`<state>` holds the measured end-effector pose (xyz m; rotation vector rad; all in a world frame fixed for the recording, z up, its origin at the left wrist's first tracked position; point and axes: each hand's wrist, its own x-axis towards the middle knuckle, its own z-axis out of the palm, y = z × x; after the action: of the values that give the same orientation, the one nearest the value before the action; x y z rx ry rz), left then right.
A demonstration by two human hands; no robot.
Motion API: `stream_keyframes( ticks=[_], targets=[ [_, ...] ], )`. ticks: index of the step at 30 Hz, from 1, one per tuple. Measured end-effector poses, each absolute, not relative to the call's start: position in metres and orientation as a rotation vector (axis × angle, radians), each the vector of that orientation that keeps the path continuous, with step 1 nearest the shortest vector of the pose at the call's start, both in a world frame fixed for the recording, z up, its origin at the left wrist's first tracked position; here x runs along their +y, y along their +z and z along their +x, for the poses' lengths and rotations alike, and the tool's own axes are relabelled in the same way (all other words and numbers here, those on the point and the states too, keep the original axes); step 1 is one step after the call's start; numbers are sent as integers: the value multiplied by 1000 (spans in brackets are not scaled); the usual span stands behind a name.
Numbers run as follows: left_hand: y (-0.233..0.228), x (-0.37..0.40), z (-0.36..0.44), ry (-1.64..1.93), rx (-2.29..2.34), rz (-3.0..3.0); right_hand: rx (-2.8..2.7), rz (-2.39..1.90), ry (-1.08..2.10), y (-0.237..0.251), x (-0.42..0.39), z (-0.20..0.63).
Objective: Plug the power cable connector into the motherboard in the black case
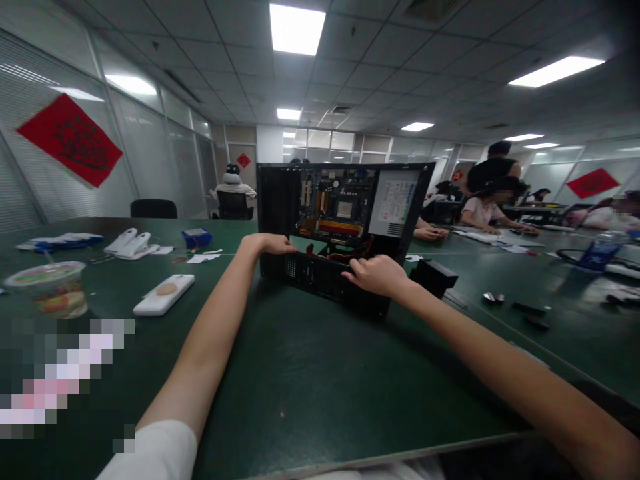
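Black steel under both palms: my left hand (pixel 274 244) curls closed over the open computer case's (pixel 280 193) front edge, my right hand (pixel 376 275) grips its lower rim, at twelve o'clock on the green table (pixel 300 387).

The open black computer case (pixel 345 227) looks like painted sheet metal with a matt finish; inside, the blue circuit board (pixel 336 208) shows small glossy plastic parts, and the grey power-supply box (pixel 397 203) carries a white paper label. The dark green table (pixel 310 380) has a smooth, faintly shiny top. The white oblong device (pixel 164 294) appears to be smooth plastic. The clear cup (pixel 50 288) is probably thin plastic, though the view is soft there.
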<state>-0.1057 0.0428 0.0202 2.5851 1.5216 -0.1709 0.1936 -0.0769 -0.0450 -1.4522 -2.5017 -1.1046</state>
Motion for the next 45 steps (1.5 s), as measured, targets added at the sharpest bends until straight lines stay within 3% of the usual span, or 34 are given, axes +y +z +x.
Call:
stream_keyframes(
  ticks=[7, 14, 25, 39, 45],
  targets=[
    [36, -2, -60, -441, 1510, 2700, -2470, -1328, -1131, -56, -24, 265],
    [42, -16, -54, -458, 1428, 2779, -2461, -1366, -1136, -55, -14, 283],
    [9, 13, -43, -394, 1352, 2804, -2347, -1543, -1057, -69, -6, 280],
    [35, -28, -44, -699, 1374, 2757, -2374, -1501, -994, -72, -32, 261],
    [38, -29, -56, -556, 1412, 2659, -2438, -1505, -942, -64, -49, 245]
  ],
)
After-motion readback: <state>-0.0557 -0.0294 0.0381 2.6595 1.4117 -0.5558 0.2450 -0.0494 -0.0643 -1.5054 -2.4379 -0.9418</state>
